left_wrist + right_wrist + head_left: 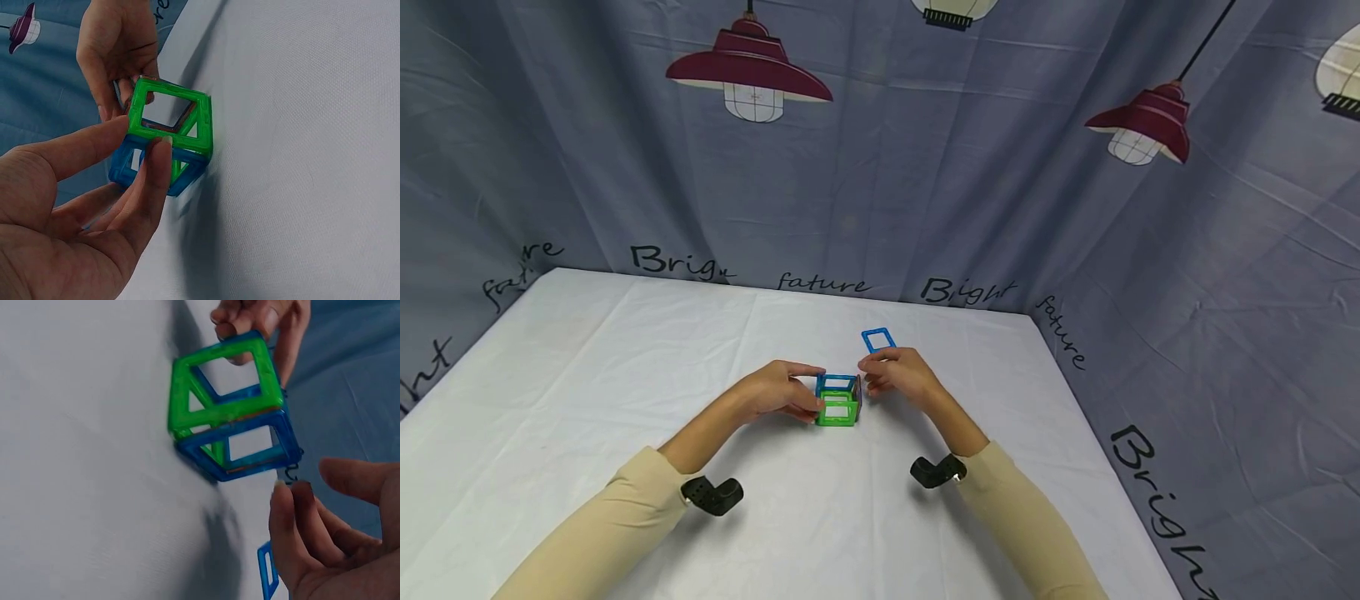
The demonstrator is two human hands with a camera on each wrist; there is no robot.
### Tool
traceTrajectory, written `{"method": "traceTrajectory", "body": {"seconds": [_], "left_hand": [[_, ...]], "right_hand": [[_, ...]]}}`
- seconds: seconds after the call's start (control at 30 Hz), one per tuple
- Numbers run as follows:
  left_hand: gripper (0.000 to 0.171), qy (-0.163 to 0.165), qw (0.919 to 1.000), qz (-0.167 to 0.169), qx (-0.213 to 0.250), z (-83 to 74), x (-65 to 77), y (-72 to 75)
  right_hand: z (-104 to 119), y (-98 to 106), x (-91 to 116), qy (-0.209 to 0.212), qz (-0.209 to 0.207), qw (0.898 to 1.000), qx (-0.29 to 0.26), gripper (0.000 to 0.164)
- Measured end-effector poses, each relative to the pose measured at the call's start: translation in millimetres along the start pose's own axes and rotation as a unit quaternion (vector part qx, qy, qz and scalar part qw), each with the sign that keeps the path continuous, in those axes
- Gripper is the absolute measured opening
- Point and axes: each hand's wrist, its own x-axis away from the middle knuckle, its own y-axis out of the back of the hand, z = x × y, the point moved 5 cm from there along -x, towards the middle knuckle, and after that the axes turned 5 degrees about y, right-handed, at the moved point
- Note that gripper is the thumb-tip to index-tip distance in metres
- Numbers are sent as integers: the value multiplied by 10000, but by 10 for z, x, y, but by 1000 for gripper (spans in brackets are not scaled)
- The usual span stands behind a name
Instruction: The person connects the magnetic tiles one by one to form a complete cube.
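Note:
My left hand (782, 392) grips a small cube of green and blue magnetic frame tiles (837, 422) from its left side. In the left wrist view, its fingers lie along the edges of a green frame (205, 122) and against the blue tiles (187, 181) beside it. To the right of the cube is my right hand (898, 373), with nothing between thumb and fingers. The right wrist view has its fingertips (284, 503) close to a blue frame (290, 440) of the cube. Just beyond that hand lies a loose blue tile (866, 341).
A white cloth (625, 358) covers the table around the cube. Grey-blue curtains (880, 183) printed with lamps and lettering hang behind the table and along its right side. Black devices (715, 497) are worn on both wrists over beige sleeves.

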Motion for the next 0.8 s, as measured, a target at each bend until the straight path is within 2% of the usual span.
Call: {"method": "traceTrajectory", "body": {"seconds": [0.17,0.27,0.47,0.8], "left_hand": [[70,65,10000,-33,55,7,2,17],[67,117,9999,-73,32,12,-4,22],[64,164,9998,-127,-30,16,-17,26],[63,186,9998,-103,-23,25,-28,32]], "right_hand": [[14,196,-130,100,-987,9950,-128,32],[1,276,-207,94,-1408,9897,-240,36],[-79,324,-349,89,-1829,9821,-446,42],[-254,311,-505,266,-2309,9716,444,45]]}}
